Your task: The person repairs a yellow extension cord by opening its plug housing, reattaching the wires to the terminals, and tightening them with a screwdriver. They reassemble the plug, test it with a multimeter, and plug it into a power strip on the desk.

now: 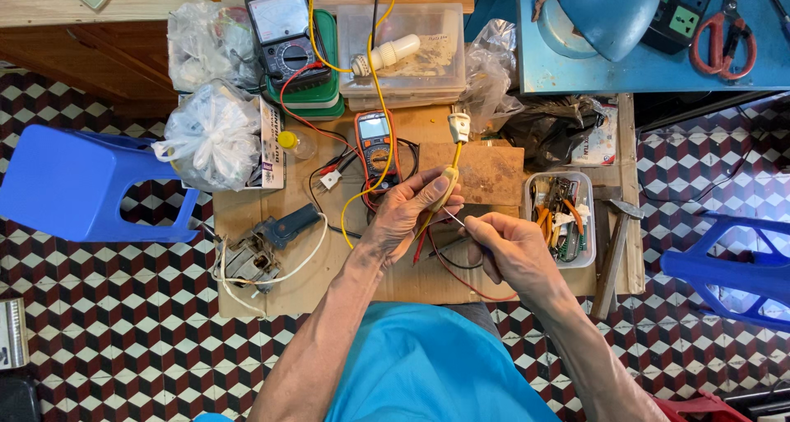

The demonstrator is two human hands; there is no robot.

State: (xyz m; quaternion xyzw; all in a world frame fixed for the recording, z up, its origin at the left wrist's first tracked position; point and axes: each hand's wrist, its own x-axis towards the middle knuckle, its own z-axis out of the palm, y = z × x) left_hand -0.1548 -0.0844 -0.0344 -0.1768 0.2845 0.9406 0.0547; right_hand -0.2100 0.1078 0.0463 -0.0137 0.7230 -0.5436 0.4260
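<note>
The yellow wire [445,190] with the white plug [458,126] on its far end is in your left hand [403,216], in the middle of the low cardboard-covered work board [271,294]. Your left fingers are curled and pinching the wire near its cream-coloured piece, with the plug pointing away from you. Your right hand [514,253] is closed tight around a thin metal probe [455,219], and its tip sits right by your left fingers. A red lead [461,278] runs under your hands toward the orange multimeter [376,146] just beyond them. I think the thin tip could slip and poke your left fingers, because it is so close to them. The wire could also twist out of your pinch if you push too hard. The red lead lies loose near your wrists, so it could catch and drag the orange multimeter. To the right, the clear box of small tools [561,218] and the hammer [613,253] sit near your right arm, and a wide move could bump them.
</note>
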